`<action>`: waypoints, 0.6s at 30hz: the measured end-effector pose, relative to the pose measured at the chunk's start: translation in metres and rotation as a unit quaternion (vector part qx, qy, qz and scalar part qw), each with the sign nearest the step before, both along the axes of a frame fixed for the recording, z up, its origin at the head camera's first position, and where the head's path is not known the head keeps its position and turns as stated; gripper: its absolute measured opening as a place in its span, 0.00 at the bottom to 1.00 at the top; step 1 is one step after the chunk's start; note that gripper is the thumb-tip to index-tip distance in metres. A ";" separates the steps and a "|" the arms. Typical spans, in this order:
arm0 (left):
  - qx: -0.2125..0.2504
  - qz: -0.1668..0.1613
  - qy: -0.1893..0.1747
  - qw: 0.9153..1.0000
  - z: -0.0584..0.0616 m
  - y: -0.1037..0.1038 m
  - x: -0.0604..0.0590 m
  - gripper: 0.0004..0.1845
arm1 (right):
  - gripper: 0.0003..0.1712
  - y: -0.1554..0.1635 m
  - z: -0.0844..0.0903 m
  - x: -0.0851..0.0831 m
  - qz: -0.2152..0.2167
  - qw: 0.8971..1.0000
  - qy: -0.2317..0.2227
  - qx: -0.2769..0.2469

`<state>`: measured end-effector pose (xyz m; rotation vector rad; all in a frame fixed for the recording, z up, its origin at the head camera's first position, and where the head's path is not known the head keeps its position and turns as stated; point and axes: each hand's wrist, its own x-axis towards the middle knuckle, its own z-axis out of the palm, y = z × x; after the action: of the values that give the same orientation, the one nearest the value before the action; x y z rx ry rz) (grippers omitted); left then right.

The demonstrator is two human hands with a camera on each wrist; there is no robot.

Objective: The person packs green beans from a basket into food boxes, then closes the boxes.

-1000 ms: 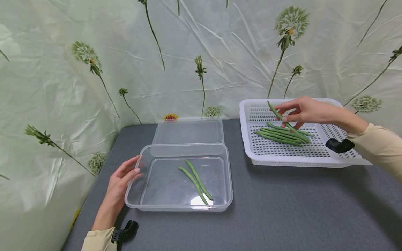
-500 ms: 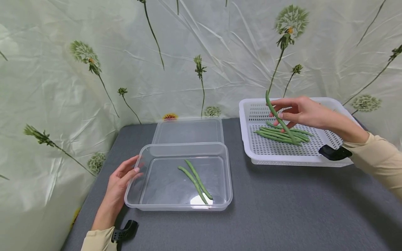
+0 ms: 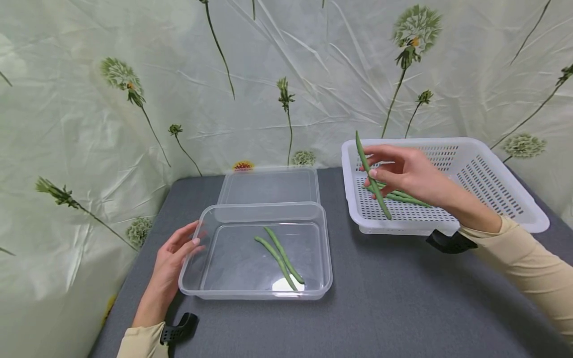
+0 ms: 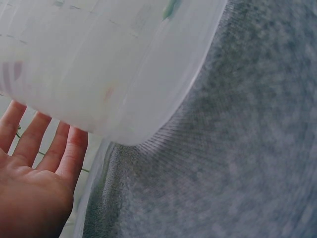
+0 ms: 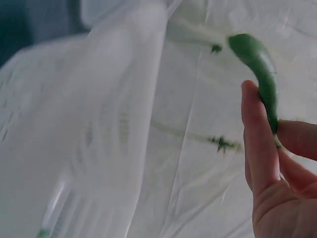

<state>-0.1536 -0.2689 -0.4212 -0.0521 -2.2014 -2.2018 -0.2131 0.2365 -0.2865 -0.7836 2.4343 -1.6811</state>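
My right hand pinches one green bean between thumb and fingers, over the left part of the white perforated basket. In the right wrist view the same bean juts up past the fingertips. More green beans lie in the basket, partly hidden behind that hand. My left hand rests its nearly straight fingers against the left side of the clear plastic container; the left wrist view shows them along its outer wall. Two green beans lie side by side inside the container, right of its middle.
A clear lid lies flat behind the container. Both containers stand on a grey cloth-covered table, with a gap of cloth between them. A pale plastic sheet with printed flowers hangs directly behind the table.
My right hand has moved left across the basket, carrying the green bean from above the pile toward the basket's left rim. The left hand and the container stay where they were.
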 end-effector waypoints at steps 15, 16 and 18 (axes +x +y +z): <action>-0.002 0.006 -0.007 1.000 0.001 0.001 0.000 0.25 | 0.27 -0.065 -0.027 0.020 -0.005 0.997 -0.009 -0.075; -0.001 0.006 -0.008 1.000 0.001 0.001 0.000 0.25 | 0.27 -0.069 -0.029 0.021 -0.004 0.997 -0.011 -0.073; -0.001 0.006 -0.008 1.000 0.001 0.001 0.000 0.26 | 0.27 -0.078 -0.033 0.023 -0.002 0.997 -0.014 -0.072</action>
<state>-0.1534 -0.2683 -0.4201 -0.0218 -2.2074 -2.2013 -0.1899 0.1588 -0.3198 -0.7669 2.3182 -1.8725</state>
